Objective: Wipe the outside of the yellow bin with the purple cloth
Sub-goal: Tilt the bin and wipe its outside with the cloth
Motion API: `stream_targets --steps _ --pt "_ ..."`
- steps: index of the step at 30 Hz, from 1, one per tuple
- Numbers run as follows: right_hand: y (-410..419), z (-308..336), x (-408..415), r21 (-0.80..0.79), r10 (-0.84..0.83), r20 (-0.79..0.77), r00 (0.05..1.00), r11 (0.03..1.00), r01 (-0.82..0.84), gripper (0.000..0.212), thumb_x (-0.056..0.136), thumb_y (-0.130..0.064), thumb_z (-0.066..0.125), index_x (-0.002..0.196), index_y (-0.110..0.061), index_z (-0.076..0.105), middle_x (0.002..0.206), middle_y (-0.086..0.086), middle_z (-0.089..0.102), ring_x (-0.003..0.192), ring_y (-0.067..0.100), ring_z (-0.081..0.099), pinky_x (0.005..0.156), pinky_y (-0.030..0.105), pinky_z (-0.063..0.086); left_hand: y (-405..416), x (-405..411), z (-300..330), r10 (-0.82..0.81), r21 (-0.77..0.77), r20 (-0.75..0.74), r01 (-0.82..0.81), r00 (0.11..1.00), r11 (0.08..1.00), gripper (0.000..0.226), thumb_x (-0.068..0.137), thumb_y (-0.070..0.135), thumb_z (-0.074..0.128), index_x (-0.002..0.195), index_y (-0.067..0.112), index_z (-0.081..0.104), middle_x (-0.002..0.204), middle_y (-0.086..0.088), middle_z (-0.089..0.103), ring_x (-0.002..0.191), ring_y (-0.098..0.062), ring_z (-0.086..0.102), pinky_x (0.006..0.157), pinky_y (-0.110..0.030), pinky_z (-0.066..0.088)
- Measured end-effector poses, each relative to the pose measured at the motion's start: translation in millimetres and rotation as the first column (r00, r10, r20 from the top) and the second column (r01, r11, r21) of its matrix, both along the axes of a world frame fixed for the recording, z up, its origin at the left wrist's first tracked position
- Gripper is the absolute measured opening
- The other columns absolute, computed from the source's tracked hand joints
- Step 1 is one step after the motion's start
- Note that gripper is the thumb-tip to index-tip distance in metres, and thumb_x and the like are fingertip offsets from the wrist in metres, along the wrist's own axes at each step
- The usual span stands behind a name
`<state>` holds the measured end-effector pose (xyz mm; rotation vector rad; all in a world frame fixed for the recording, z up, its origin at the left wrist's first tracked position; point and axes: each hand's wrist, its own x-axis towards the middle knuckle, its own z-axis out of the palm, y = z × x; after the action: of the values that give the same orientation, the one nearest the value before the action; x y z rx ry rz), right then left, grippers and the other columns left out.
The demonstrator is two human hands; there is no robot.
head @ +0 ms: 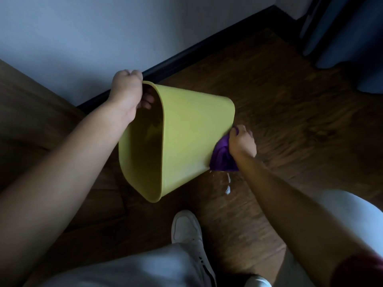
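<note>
Bin tipped on its side, cloth working the lower wall near the base.

From the head view, the left hand (126,94) curls over the rim of the yellow bin (192,129), fingers inside the mouth, holding it off the wooden floor (290,100). The right hand (241,141) bunches the purple cloth (221,158) in a closed grip against the outer wall. Better, I'd say, to flatten the cloth, stroke base to rim, and turn the bin with the left hand between passes. The bin hangs between both hands, mouth toward the left.
</note>
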<state>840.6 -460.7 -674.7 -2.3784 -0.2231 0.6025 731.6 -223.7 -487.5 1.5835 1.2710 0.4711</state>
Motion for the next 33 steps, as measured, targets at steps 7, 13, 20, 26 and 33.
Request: stream_targets --steps 7,13,20,26,33 --pt "-27.3 51.5 39.7 -0.052 0.079 0.17 0.982 0.996 -0.072 0.033 0.099 -0.042 0.049 0.126 -0.029 0.063 0.122 0.01 0.062 0.101 0.031 0.063 0.078 0.033 0.046 -6.9 1.5 2.1 -0.056 0.047 -0.01 0.056 0.998 0.997 0.029 0.103 0.012 0.035 0.075 0.017 0.042 0.039 0.008 0.048 0.032 -0.016 0.051 0.033 -0.024 0.038" --pt "-12.5 162.8 35.4 0.158 0.217 0.38 0.899 0.943 -0.294 0.039 0.096 -0.057 0.052 0.125 -0.033 0.063 0.119 0.0 0.065 0.097 0.018 0.065 0.081 0.037 0.059 -23.6 24.6 10.0 -0.076 0.065 -0.054 0.079 0.996 0.995 0.033 0.104 0.023 0.036 0.122 0.0 0.053 0.064 -0.008 0.057 0.036 -0.017 0.055 0.034 -0.024 0.04" --pt "4.2 222.7 -13.0 0.071 0.417 0.47 0.778 0.861 -0.504 0.06 0.082 -0.081 0.05 0.13 -0.045 0.06 0.123 -0.004 0.058 0.107 0.02 0.063 0.087 0.041 0.055 -56.8 55.4 26.0 -0.203 0.177 -0.199 0.239 0.959 0.955 0.054 0.105 0.03 0.04 0.153 0.004 0.036 0.07 0.004 0.053 0.054 -0.006 0.054 0.033 -0.011 0.038" --pt "5.2 211.9 -22.3 -0.07 0.447 0.563 0.695 0.864 -0.499 0.061 0.091 -0.058 0.053 0.149 -0.041 0.044 0.131 0.003 0.057 0.111 0.027 0.062 0.082 0.041 0.056 -50.6 50.4 22.1 -0.264 0.109 -0.174 0.285 0.949 0.952 0.07 0.101 0.036 0.044 0.163 0.018 0.016 0.066 -0.005 0.067 0.045 -0.017 0.064 0.042 -0.026 0.046" --pt "15.6 214.3 -31.4 -0.145 0.426 0.598 0.679 0.891 -0.431 0.058 0.095 -0.059 0.048 0.15 -0.042 0.042 0.129 0.004 0.061 0.106 0.029 0.066 0.073 0.037 0.05 -52.7 46.6 12.2 -0.333 0.154 -0.067 0.339 0.941 0.928 0.069 0.105 0.055 0.039 0.164 0.025 0.015 0.146 0.008 0.055 0.11 0.011 0.065 0.075 -0.001 0.045"
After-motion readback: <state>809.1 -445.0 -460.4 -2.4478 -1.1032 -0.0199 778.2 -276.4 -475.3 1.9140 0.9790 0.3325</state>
